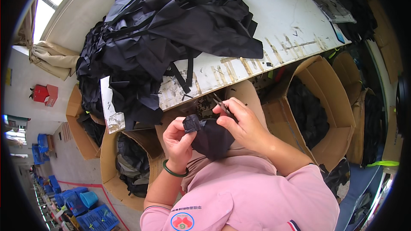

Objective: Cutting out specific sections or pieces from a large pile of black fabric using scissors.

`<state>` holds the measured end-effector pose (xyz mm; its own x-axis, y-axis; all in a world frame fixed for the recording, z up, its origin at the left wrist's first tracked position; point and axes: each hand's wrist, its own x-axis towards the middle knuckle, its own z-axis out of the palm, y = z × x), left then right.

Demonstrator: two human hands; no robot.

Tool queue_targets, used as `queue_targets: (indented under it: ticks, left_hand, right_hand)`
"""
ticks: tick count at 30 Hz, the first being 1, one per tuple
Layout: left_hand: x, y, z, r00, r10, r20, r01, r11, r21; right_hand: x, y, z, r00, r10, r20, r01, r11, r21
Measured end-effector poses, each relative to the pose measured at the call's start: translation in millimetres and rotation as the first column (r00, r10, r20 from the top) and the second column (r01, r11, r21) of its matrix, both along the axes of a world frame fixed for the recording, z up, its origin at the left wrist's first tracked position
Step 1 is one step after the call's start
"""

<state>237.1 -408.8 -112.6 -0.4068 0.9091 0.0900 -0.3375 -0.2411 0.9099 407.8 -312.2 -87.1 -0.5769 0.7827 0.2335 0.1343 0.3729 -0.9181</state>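
Note:
My left hand [175,143] pinches the folded end of a black fabric piece [212,140], whose lower part hangs over my lap. A dark bracelet [175,170] circles that wrist. To the right, my right hand [245,125] is closed around small dark thread snips [221,103], with their blades pointing up and left toward the table edge. The snips are apart from the folded end. On the white table [274,21] ahead lies a large heap of black fabric pieces [171,21], some drooping over the near edge.
Cardboard boxes holding dark fabric stand under the table: one box [112,162] at left, another box [338,98] at right. A clear plastic packet [332,9] lies at the table's far right. Blue crates [97,218] stand on the floor at lower left.

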Motion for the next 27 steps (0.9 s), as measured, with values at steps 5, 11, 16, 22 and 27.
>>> queue_targets:
  ticks: [5,11,16,22,27]
  left_hand:
    - [1.7,1.1,-4.7,0.993,0.1,-0.056,-0.098,0.994,0.04]
    - [3.4,-0.6,-13.1,0.978,0.165,-0.129,-0.148,0.98,0.135]
    - [4.4,-5.0,-18.0,0.971,0.165,-0.173,-0.141,0.98,0.144]
    - [9.6,-6.4,-14.2,0.939,0.172,-0.297,-0.128,0.979,0.16]
    - [10.4,-7.3,-16.1,0.924,0.183,-0.335,-0.127,0.975,0.18]
  right_hand:
    - [6.9,-25.8,3.2,0.956,0.261,-0.132,-0.29,0.787,-0.545]
    - [-1.5,-35.4,-4.1,0.91,0.296,-0.291,-0.404,0.475,-0.782]
    - [-8.9,-39.2,-3.0,0.924,0.246,-0.292,-0.38,0.528,-0.76]
    - [-14.1,-41.3,-4.8,0.978,0.176,-0.109,-0.207,0.873,-0.442]
    - [-14.7,-40.7,-5.3,0.986,0.163,-0.046,-0.169,0.934,-0.316]
